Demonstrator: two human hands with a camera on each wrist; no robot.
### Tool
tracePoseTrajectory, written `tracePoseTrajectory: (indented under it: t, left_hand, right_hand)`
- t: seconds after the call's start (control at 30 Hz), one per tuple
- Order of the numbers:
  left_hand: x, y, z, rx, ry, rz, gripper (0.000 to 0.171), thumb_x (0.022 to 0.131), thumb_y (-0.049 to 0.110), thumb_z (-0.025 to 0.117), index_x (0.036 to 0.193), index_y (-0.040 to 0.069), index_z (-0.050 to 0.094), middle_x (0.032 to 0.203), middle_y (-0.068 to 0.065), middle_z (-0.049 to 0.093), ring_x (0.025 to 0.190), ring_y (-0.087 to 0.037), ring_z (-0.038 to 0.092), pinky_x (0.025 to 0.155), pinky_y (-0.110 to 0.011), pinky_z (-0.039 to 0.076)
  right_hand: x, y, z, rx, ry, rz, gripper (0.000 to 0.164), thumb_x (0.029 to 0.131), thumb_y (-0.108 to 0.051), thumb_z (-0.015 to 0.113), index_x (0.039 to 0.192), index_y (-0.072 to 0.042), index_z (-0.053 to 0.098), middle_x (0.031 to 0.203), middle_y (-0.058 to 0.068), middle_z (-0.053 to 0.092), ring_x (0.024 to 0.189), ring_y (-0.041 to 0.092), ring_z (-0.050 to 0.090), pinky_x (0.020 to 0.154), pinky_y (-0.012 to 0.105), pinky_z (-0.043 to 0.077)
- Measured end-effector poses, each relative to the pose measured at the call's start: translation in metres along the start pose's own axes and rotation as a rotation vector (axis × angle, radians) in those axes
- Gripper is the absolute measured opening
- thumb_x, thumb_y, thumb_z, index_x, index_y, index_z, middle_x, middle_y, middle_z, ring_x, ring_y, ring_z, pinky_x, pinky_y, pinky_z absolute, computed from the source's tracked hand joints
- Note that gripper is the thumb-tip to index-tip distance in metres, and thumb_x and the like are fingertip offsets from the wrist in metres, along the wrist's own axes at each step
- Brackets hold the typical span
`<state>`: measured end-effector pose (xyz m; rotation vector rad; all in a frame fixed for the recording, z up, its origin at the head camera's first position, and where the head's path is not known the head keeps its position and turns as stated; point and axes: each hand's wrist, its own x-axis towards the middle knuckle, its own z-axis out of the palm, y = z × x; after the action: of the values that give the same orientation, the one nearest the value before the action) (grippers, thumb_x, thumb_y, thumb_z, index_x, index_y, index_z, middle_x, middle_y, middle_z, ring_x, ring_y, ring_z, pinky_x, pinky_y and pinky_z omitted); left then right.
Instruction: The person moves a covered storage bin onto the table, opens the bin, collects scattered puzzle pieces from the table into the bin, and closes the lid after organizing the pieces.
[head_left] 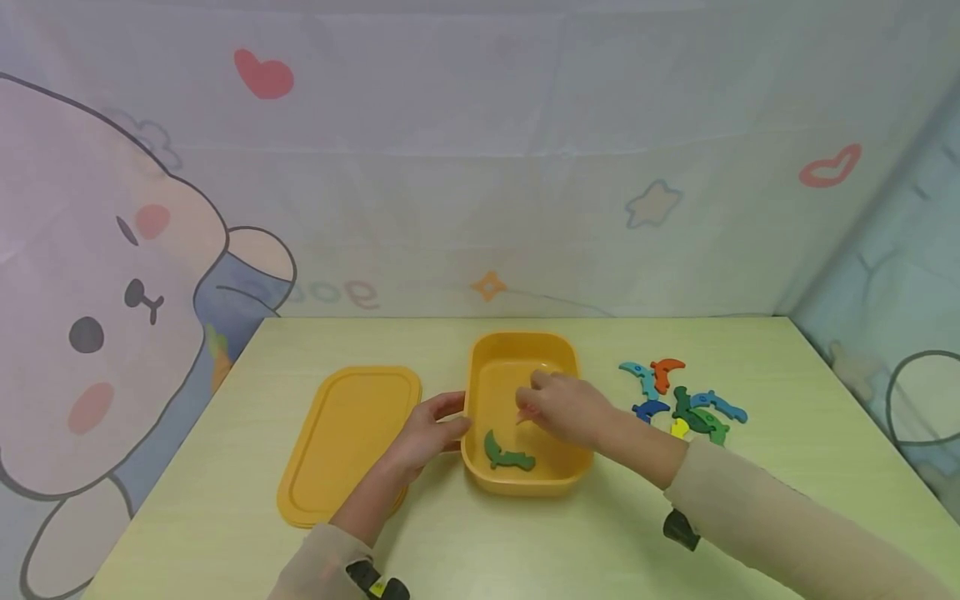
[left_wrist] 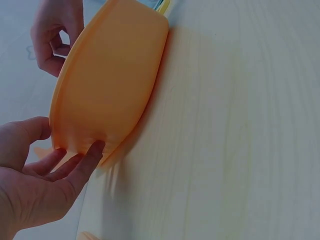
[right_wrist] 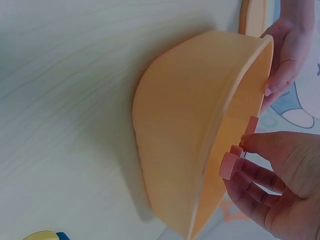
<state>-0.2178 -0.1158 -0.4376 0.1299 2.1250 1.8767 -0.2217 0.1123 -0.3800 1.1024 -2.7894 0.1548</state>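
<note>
On the pale wooden table (head_left: 225,517), a deep orange plastic tub (head_left: 480,479) stands beside its flat orange lid (head_left: 348,437). The left hand (head_left: 431,433) rests against the tub's left wall, fingers straight and relaxed, touching the outside. The right hand (head_left: 562,408) hangs over the tub's inside, fingertips pinching a small pink puzzle piece (right_wrist: 231,162). A green dinosaur-shaped puzzle piece (head_left: 506,454) lies on the tub's floor. Right of the tub, just apart from it, lies a cluster of coloured puzzle pieces (head_left: 686,400).
</note>
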Motion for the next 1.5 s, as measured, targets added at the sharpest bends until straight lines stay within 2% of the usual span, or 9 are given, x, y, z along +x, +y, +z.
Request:
tracePoseTrajectory:
  t: [0.17,0.5,0.83,1.07,1.33,1.5]
  left_hand:
    - [0.001,0.0,0.0,-0.009,0.005,0.003,0.046,0.089,0.007,0.055,0.133,0.001,0.044,0.135,-0.019,0.046,0.111,-0.031,0.055,0.081,-0.038,0.054]
    - [0.0,0.002,0.001,-0.012,0.005,0.002,0.045,0.089,0.007,0.055,0.133,0.001,0.045,0.135,-0.018,0.046,0.111,-0.029,0.055,0.081,-0.038,0.054]
    - [0.0,0.001,0.0,-0.006,-0.003,-0.002,0.046,0.09,0.007,0.054,0.134,0.0,0.043,0.136,-0.019,0.045,0.111,-0.03,0.055,0.08,-0.038,0.054]
    - [-0.001,0.002,0.0,-0.011,-0.002,0.01,0.047,0.09,0.007,0.054,0.135,-0.001,0.042,0.136,-0.021,0.044,0.114,-0.034,0.053,0.081,-0.039,0.054]
    - [0.002,-0.001,-0.001,0.001,-0.004,0.007,0.046,0.09,0.007,0.054,0.134,0.0,0.043,0.135,-0.02,0.045,0.113,-0.032,0.054,0.081,-0.038,0.054]
    - [0.001,0.0,0.0,0.005,0.004,-0.006,0.047,0.09,0.008,0.055,0.134,0.002,0.043,0.135,-0.018,0.046,0.113,-0.03,0.054,0.081,-0.037,0.054]
  right_hand:
    - [0.0,-0.001,0.002,-0.005,0.021,-0.025,0.013,0.084,-0.03,0.065,0.086,-0.017,0.062,0.072,-0.002,0.048,0.06,0.013,0.044,0.049,0.017,0.038]
    - [-0.001,-0.003,0.003,0.016,-0.024,0.014,0.012,0.086,-0.03,0.063,0.089,-0.018,0.062,0.072,-0.004,0.047,0.061,0.012,0.043,0.051,0.016,0.039]
    - [-0.002,-0.005,0.001,0.009,-0.155,0.108,0.031,0.085,-0.02,0.066,0.115,-0.019,0.06,0.093,0.001,0.054,0.076,0.015,0.05,0.059,0.022,0.049]
    - [-0.005,-0.001,-0.003,-0.005,-0.14,0.1,0.034,0.085,-0.023,0.064,0.118,-0.018,0.06,0.101,0.003,0.058,0.082,0.019,0.055,0.057,0.025,0.051]
    - [-0.009,0.007,-0.014,-0.015,-0.133,0.054,0.037,0.086,-0.028,0.063,0.121,-0.015,0.059,0.112,0.006,0.058,0.096,0.023,0.057,0.068,0.031,0.055]
    - [-0.012,0.014,-0.022,-0.042,-0.099,0.035,0.039,0.085,-0.028,0.064,0.121,-0.015,0.059,0.115,0.007,0.059,0.097,0.024,0.058,0.067,0.031,0.055]
